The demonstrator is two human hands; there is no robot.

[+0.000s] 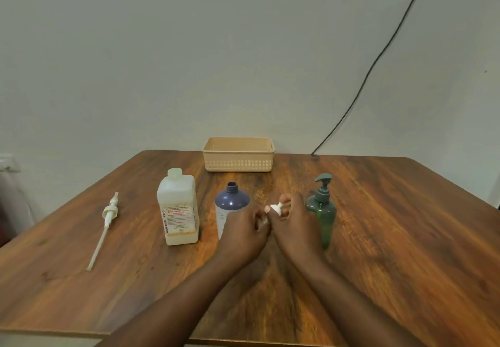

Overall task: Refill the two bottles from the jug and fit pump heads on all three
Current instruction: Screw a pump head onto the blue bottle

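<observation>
Head view looks down on a wooden counter (378,238); both hands meet just in front of its middle, between two bottles; the left hand (244,231) and the right hand (293,227) each curl their fingers round a small white pump head (276,208), pinching it between them; most of it is hidden, so its long axis cannot be told. Just left of the hands the dark blue bottle (231,206) stands upright, neck open and pointing up; the left hand partly covers its lower body. Just right of the hands the green bottle (322,211) stands upright with its green pump fitted, nozzle pointing left. Further left the translucent white jug (180,208) stands upright, its mouth uncapped, label facing the camera. Well apart at far left a white pump with a long dip tube (104,227) lies flat on the counter, long axis running near to far, tube end towards the camera. A beige basket (238,161) sits at the far edge.
</observation>
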